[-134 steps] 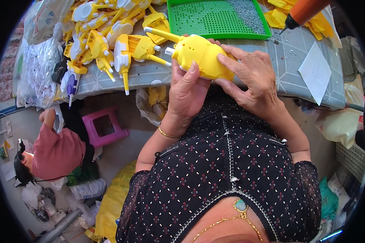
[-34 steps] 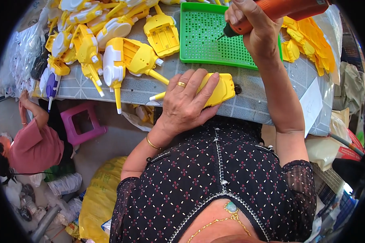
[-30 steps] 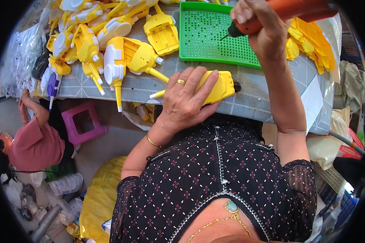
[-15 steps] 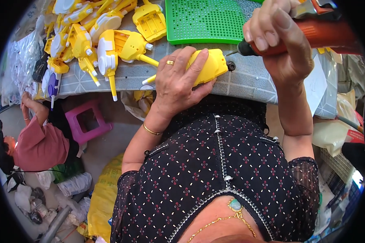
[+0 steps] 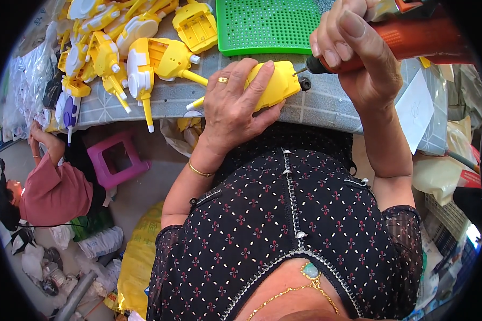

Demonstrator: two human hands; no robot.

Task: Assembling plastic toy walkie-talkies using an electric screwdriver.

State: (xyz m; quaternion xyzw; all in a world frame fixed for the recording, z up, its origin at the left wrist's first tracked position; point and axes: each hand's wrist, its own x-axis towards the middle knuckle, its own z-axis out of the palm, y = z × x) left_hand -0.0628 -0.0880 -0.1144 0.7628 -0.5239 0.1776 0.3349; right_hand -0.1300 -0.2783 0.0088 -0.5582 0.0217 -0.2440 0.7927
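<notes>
My left hand (image 5: 235, 99) is closed over a yellow plastic housing (image 5: 276, 88), pressing it on the grey table (image 5: 326, 109). A yellow stem sticks out at the left of that hand. My right hand (image 5: 367, 64) grips a red power screwdriver (image 5: 412, 43) with a black nose. Its thin bit (image 5: 301, 70) points left, with the tip at the right end of the housing. Whether the bit sits in a screw is too small to tell. A small black ring-like part (image 5: 305, 84) lies right beside that end.
Several yellow-and-white plastic assemblies (image 5: 142, 75) are heaped at the table's left, one purple piece (image 5: 69, 113) near its edge. Behind my hands lies a green perforated tray (image 5: 268, 27). White paper (image 5: 415, 112) is at right. Below stand a pink stool (image 5: 118, 160) and another person (image 5: 53, 187).
The screwdriver in my right hand has moved slightly left and down, bringing its bit to the end of the housing. My left hand keeps its hold, almost unmoved.
</notes>
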